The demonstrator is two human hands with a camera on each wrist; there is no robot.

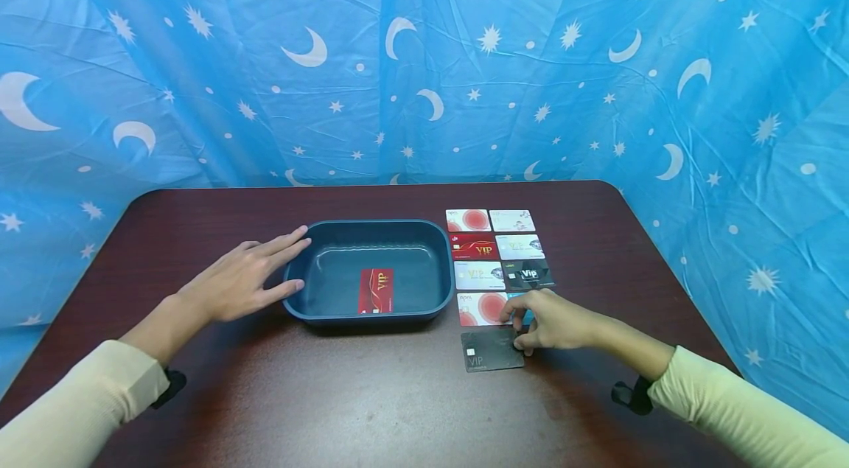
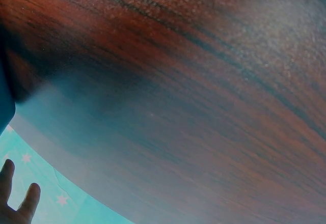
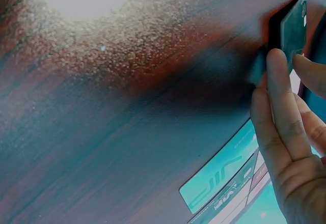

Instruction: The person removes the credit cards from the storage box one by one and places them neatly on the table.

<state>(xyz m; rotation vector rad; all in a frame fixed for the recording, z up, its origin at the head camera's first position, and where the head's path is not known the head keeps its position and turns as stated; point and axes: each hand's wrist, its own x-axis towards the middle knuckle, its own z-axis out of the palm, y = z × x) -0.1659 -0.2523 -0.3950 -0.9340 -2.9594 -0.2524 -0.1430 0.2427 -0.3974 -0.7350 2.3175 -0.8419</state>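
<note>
My right hand (image 1: 556, 320) pinches the right edge of a dark grey VIP card (image 1: 489, 351) between thumb and fingers. In the right wrist view that card (image 3: 294, 30) is tilted up off the table, seen nearly edge-on. With fingers spread, my left hand (image 1: 242, 280) rests at the left rim of a dark blue tray (image 1: 332, 287). A red VIP card (image 1: 376, 291) lies inside the tray, toward its front. Only two fingertips (image 2: 30, 201) of the left hand show in the left wrist view.
Right of the tray, several cards lie in two columns, among them a red VIP card (image 1: 474, 247), a black Vip card (image 1: 528, 274) and a blue card (image 3: 216, 170) partly behind my right hand. A blue star-and-moon curtain (image 1: 424, 85) hangs behind the dark wooden table (image 1: 332, 394).
</note>
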